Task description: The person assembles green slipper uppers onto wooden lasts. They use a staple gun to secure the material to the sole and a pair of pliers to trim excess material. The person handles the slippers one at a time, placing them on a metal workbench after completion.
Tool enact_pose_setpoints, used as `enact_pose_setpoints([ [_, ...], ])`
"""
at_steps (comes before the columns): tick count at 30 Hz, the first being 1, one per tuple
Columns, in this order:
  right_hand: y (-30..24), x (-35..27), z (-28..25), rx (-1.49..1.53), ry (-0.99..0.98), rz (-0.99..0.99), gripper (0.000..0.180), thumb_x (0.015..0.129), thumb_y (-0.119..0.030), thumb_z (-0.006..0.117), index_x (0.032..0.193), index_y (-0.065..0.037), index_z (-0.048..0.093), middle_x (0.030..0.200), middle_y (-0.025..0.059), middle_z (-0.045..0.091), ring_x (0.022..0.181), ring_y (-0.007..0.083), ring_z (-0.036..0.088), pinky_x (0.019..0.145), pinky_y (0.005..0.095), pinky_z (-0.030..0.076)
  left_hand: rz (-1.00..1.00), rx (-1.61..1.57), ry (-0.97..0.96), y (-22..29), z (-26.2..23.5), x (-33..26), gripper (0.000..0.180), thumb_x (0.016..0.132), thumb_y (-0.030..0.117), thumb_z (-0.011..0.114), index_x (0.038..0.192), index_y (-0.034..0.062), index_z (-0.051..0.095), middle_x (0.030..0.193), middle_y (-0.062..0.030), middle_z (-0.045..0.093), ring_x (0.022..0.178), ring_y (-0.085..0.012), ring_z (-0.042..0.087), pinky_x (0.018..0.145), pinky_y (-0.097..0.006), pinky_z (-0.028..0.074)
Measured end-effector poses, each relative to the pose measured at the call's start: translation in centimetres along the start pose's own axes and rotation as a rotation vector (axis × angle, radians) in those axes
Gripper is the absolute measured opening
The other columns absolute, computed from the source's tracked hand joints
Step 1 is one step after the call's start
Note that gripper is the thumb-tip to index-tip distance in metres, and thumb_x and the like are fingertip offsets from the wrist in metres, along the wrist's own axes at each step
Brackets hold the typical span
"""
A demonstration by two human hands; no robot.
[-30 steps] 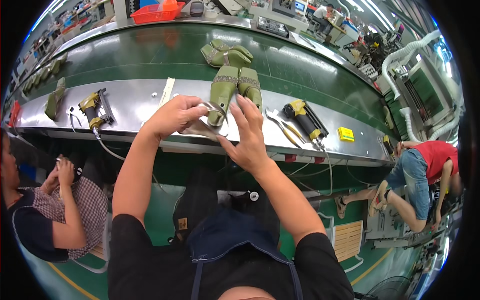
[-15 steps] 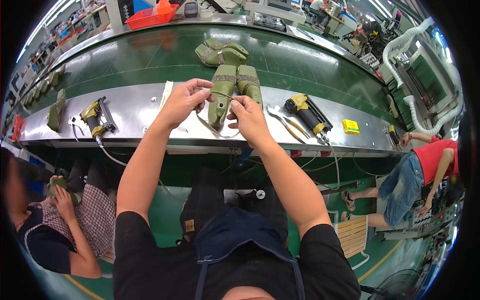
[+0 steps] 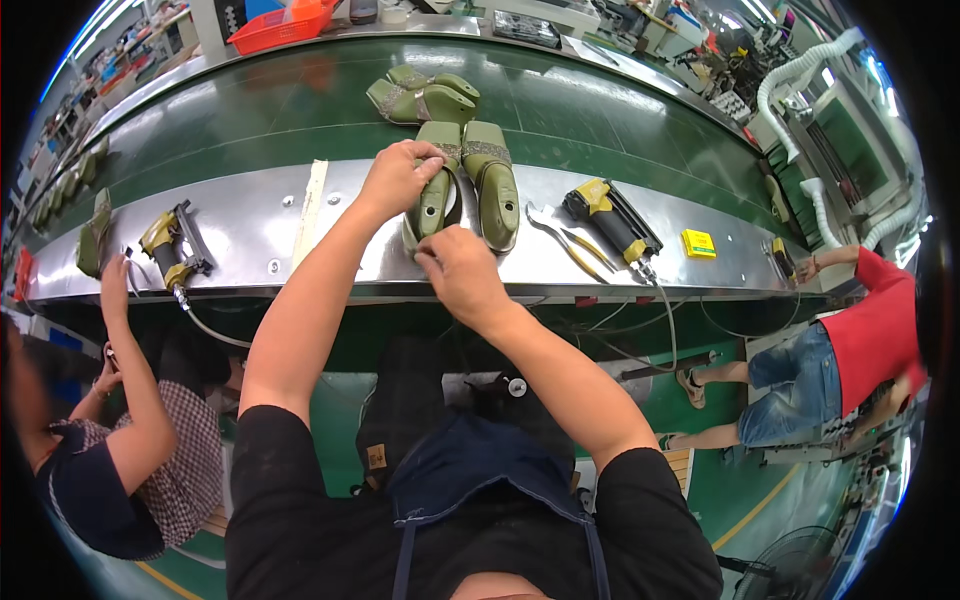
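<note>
A green shoe last [image 3: 431, 208] lies on the metal bench edge, toe away from me, with a glittery band across its forefoot. A thin olive strap [image 3: 409, 238] loops round its heel end. My left hand [image 3: 393, 184] is closed, pinching the strap at the last's left side. Curled at the heel end, my right hand [image 3: 466, 278] has thumb and fingers on the strap; its exact grip is partly hidden. Touching this last on the right is a matching banded last [image 3: 497, 197]. Pincers [image 3: 575, 245] lie right of the pair, beside a yellow-and-black nail gun [image 3: 615, 222].
Another pair of green lasts [image 3: 422, 98] rests on the green belt [image 3: 300, 105] beyond. A yellow box [image 3: 699, 243] lies rightward; a second nail gun [image 3: 172, 245] lies left. Seated at left, a co-worker [image 3: 140, 440] reaches toward the bench; a person in red [image 3: 875, 335] stands right.
The strap went from being held stretched over the last to looping round its heel. My right hand moved nearer and left. The left co-worker's arm now reaches to the bench.
</note>
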State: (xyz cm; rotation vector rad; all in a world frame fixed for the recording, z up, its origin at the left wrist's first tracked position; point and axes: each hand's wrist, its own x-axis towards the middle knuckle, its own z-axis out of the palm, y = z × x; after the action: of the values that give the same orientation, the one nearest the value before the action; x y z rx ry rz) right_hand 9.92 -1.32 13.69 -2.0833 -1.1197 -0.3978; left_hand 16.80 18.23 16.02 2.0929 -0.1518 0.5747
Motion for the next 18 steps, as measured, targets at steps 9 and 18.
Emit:
enact_pose_setpoints([
  [9, 1.3, 0.9, 2.4, 0.132, 0.305, 0.196, 0.098, 0.069, -0.020, 0.089, 0.148, 0.003, 0.034, 0.141, 0.0291, 0.040, 0.136, 0.0481, 0.039, 0.119, 0.0482, 0.034, -0.118, -0.148, -0.053, -2.1, -0.5, 0.3, 0.031, 0.096, 0.026, 0.071, 0.108, -0.0020, 0.078, 0.097, -0.0123, 0.078, 0.089, -0.0176, 0.069, 0.083, -0.033, 0.054],
  [18, 4.9, 2.7, 6.4, 0.351, 0.210, 0.503, 0.113, 0.077, -0.016, 0.073, 0.162, 0.009, 0.003, 0.146, 0.0380, 0.043, 0.136, 0.0490, 0.048, 0.117, 0.0453, 0.039, 0.061, -0.056, -0.165, -2.9, 0.3, -0.4, 0.035, 0.107, 0.021, 0.056, 0.132, 0.0003, 0.068, 0.132, -0.0147, 0.067, 0.123, -0.0244, 0.062, 0.109, -0.036, 0.044],
])
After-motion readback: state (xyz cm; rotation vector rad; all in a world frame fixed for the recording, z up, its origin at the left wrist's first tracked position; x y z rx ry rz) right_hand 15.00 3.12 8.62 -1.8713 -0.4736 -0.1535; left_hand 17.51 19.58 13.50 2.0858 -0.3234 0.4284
